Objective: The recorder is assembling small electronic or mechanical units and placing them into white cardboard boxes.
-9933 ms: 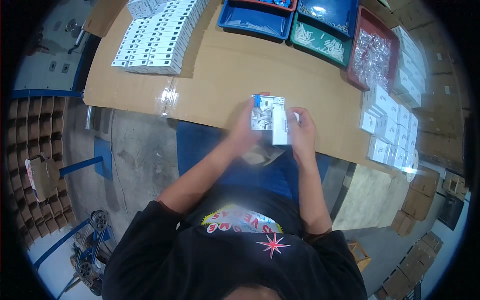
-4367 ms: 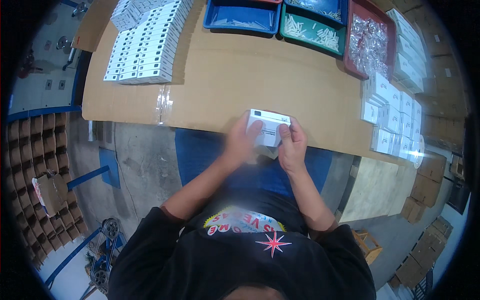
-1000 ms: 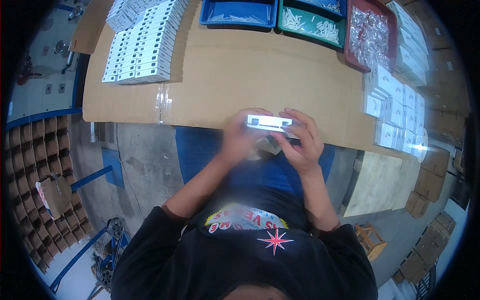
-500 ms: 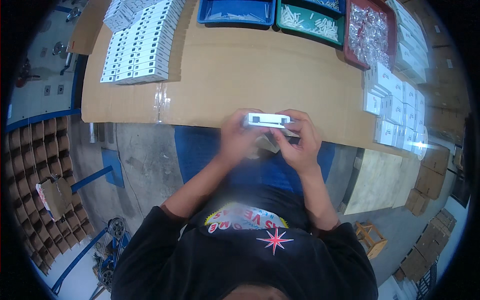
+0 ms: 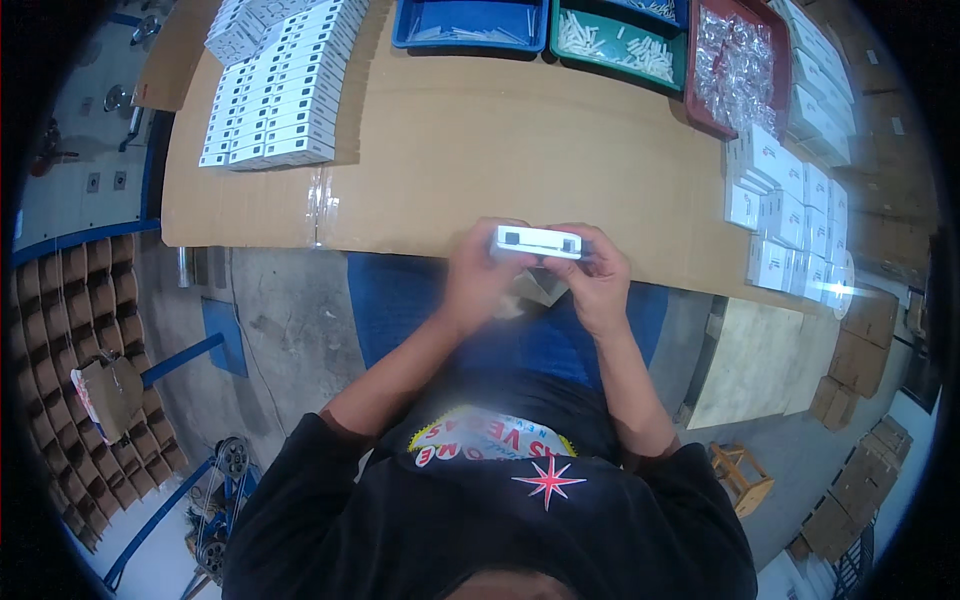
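Note:
At the table's near edge I hold a small white box (image 5: pixel 539 241) between both hands, its narrow side with two dark squares facing up. My left hand (image 5: pixel 475 270) is closed around its left end, slightly blurred. At the other end, my right hand (image 5: pixel 597 275) grips it with thumb and fingers. Part of a pale, folded-looking piece (image 5: pixel 540 288) shows below the box between my hands; what it is I cannot tell.
Stacked white boxes (image 5: pixel 285 95) stand at the table's left, more white boxes (image 5: pixel 790 205) at its right. Along the back are a blue bin (image 5: pixel 470 45) with thin pale pieces, a green bin (image 5: pixel 620 68) with white pegs, and a red bin (image 5: pixel 710 120) with clear plastic packets.
My right fingers have shifted at the box's right end, uncovering its right dark square. The box stays in nearly the same place, and my left hand has barely moved.

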`<action>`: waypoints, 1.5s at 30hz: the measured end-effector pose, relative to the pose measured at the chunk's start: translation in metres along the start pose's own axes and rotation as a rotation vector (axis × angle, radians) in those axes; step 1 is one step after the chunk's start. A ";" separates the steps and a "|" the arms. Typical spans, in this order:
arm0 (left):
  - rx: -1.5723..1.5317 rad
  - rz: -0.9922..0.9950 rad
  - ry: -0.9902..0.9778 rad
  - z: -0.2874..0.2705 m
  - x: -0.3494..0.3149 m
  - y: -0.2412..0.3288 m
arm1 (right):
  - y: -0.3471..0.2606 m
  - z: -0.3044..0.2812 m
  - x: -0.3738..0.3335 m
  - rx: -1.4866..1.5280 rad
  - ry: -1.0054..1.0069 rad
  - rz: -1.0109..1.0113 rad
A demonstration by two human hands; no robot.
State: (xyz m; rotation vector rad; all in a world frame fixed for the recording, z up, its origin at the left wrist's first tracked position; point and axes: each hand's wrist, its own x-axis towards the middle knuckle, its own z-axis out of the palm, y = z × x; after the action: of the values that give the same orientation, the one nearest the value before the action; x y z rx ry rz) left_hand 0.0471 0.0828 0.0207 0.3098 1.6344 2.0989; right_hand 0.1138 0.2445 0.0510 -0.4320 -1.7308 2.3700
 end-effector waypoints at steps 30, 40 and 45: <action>-0.028 0.012 0.160 -0.009 0.014 0.002 | 0.007 0.030 0.029 -0.602 0.230 -0.266; 0.061 0.372 0.164 -0.031 -0.020 0.042 | 0.017 0.087 0.031 -0.495 -0.069 -0.287; 0.177 0.359 0.267 -0.071 -0.045 0.048 | 0.032 0.114 0.056 -0.247 -0.068 -0.190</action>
State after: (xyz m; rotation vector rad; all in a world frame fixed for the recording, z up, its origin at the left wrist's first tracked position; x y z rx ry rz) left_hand 0.0446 -0.0091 0.0522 0.4217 2.0559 2.3402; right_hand 0.0239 0.1496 0.0451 -0.2094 -2.0066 2.0727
